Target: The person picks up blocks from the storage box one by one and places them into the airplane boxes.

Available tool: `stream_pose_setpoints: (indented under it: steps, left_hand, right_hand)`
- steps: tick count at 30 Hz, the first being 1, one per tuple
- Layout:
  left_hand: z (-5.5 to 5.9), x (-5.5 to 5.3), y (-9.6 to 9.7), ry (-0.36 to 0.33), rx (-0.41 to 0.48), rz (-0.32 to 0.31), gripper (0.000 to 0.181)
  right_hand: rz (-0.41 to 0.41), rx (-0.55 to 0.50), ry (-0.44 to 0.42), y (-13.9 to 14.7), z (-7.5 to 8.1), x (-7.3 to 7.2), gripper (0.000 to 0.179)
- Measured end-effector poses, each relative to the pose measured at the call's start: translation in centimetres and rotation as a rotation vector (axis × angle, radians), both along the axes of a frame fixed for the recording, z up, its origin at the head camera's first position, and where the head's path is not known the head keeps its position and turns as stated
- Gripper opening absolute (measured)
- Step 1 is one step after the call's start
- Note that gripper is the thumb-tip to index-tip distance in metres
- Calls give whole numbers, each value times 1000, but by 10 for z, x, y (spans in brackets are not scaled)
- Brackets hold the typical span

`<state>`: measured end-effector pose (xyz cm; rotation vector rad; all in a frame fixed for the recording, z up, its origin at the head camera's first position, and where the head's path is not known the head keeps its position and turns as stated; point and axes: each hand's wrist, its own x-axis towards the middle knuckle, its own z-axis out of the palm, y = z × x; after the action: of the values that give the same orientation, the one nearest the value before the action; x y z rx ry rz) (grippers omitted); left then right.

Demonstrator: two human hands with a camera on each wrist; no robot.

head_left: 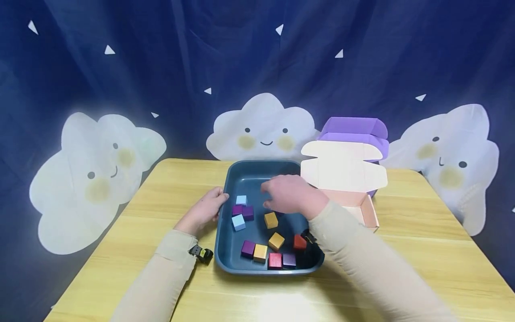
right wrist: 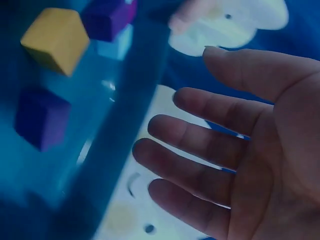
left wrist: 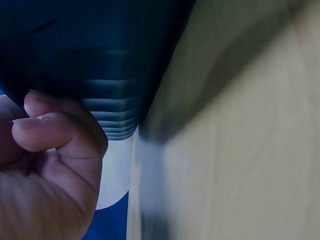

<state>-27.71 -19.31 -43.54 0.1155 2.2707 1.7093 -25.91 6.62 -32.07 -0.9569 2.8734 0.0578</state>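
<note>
A dark teal tray (head_left: 269, 271) with wooden cubes in it stands on the table. My left hand (head_left: 207, 206) holds the tray's left rim; in the left wrist view its fingers (left wrist: 75, 135) curl against the outer wall. Above the tray's far right part hovers my right hand (head_left: 291, 194), palm empty and fingers loosely extended in the right wrist view. Nearest to it are a yellow cube (head_left: 271, 220) and a purple cube (right wrist: 42, 120), the latter mostly hidden by the hand in the head view. Light blue cubes (head_left: 238, 222) and purple cubes (head_left: 247, 213) sit at the left.
Along the tray's near end lie several cubes, among them a red cube (head_left: 275, 260) and a yellow cube (head_left: 260, 253). Right of the tray, an open pink box (head_left: 369, 210) with a white lid stands before an open purple box (head_left: 354, 125). A cloud-printed curtain (head_left: 257, 58) hangs behind.
</note>
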Motion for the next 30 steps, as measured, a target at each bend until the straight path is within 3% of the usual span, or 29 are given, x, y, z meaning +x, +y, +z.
stream_pose_setpoints:
  steps: [7, 12, 24, 30]
  left_hand:
    - [-2, 2, -1, -10, 7, 2, 21]
    - [-3, 3, -1, -23, 25, 10, 23]
    - [1, 4, 0, -44, 58, 21, 23]
    - [2, 3, 0, -23, 37, 7, 23]
  right_hand:
    - [5, 11, -47, -24, -39, -15, 33]
    - [3, -7, -72, -33, -59, -20, 30]
    - [30, -75, -64, -37, -72, -21, 29]
    - [3, -135, -117, -35, -70, -25, 27]
